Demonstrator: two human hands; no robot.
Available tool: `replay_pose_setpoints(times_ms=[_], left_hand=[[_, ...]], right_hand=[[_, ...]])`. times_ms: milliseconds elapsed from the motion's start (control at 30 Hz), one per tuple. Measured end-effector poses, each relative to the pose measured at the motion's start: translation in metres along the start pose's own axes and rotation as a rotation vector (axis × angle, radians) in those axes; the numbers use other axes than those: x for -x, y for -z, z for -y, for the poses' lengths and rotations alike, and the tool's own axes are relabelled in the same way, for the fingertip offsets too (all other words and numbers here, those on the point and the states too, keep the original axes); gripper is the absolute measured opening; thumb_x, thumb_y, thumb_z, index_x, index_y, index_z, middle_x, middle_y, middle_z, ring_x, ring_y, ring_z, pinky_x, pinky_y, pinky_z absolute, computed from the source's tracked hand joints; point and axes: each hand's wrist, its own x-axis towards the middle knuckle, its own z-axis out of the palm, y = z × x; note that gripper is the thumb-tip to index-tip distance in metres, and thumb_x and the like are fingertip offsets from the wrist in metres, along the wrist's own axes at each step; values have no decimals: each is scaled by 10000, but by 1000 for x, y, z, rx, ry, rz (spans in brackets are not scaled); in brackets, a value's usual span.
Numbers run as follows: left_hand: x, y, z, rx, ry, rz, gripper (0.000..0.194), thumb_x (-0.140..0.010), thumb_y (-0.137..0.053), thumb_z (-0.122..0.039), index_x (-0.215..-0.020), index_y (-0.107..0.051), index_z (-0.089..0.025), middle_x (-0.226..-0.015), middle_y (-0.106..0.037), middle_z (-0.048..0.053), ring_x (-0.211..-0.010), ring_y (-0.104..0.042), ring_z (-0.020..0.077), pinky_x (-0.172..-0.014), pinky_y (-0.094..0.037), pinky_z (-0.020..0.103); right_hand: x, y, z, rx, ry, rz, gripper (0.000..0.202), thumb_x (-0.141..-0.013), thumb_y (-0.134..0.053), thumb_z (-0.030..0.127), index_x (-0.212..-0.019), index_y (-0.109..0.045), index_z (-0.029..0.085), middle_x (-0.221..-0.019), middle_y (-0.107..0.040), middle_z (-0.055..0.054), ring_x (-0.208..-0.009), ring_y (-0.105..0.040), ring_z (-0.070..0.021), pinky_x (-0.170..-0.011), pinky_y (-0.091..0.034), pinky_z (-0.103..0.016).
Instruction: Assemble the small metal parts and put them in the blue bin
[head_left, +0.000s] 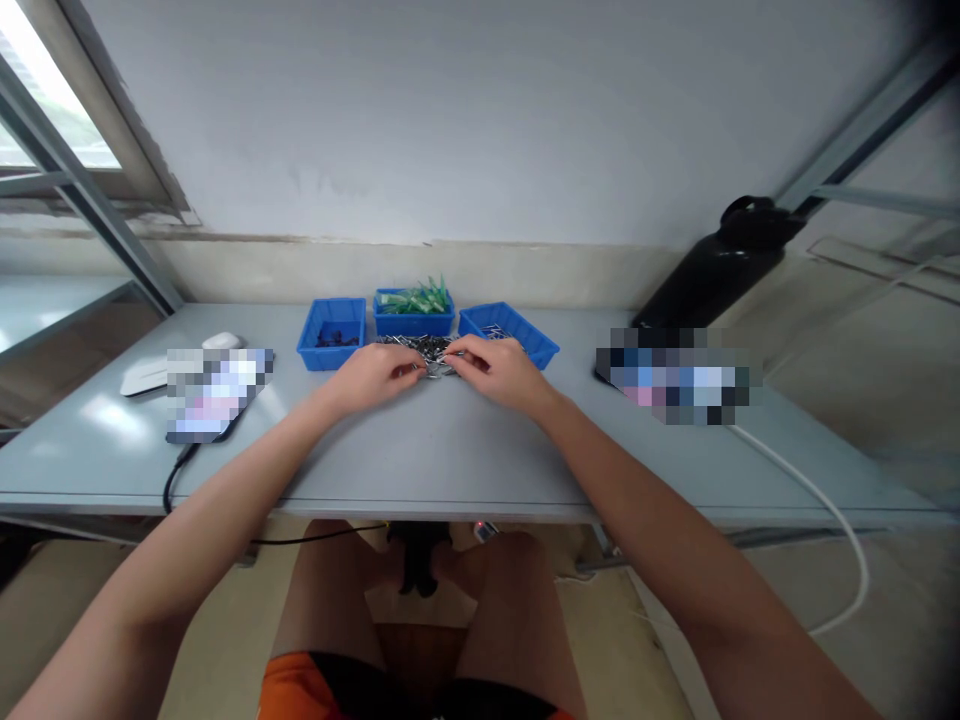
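A heap of small, thin dark and silvery metal pieces [427, 346] lies on the grey table between my hands. My left hand [376, 374] reaches the heap's left front edge, thumb and fingers pinched together. From the other side my right hand [501, 370] comes in, its thumb and fingertips closed at the heap's right part. Whatever is in either pinch is too small to name. Behind the heap stands a blue bin [414, 325] with green-and-clear plastic pieces. A blue bin [315, 362] with dark bits is at left; another blue bin [544, 352] with slim metal pieces is partly behind my right hand.
A phone [225, 400] with a black cable and a white object [142, 378] lie at the left of the table [442, 460]. On the right, a black bottle [712, 265] stands behind a blurred-out device [675, 385] with a white cable [814, 490]. A wall rises behind.
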Motion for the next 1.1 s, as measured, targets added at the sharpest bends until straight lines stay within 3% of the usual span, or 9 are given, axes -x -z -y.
replay_pose_setpoints(times_ms=[267, 567, 800, 1100], left_hand=[[1, 0, 0, -64, -11, -142, 201, -904, -510, -234, -888, -698, -165, -807, -708, 32, -717, -629, 137, -654, -449, 227], [3, 2, -3, -63, -54, -297, 239, -945, -495, -287, -898, -695, -164, -798, -689, 34, -690, -609, 120, -625, -436, 220], [2, 2, -3, -46, -39, -265, 222, -937, -508, -271, -898, -694, -155, -818, -694, 43, -697, -603, 124, -634, -430, 225], [0, -1, 1, -43, 50, -51, 182, -894, -514, -219, -910, -690, -177, -866, -714, 31, -757, -630, 151, -686, -454, 252]], right_hand=[[-1, 2, -7, -25, -29, -9, 242, -928, -495, 373, -931, -659, 196, -583, -569, 31, -518, -461, -104, -576, -339, -246], [-4, -2, -7, 2, -65, 166, 195, -915, -510, 304, -949, -671, 199, -648, -631, 7, -592, -533, -126, -627, -356, -253], [-3, 1, -6, 18, -98, 176, 216, -918, -499, 324, -963, -672, 202, -659, -641, 1, -606, -545, -133, -636, -359, -258], [-3, 0, -9, 1, -35, 22, 225, -920, -494, 349, -917, -660, 198, -621, -604, 12, -572, -515, -121, -617, -361, -260]])
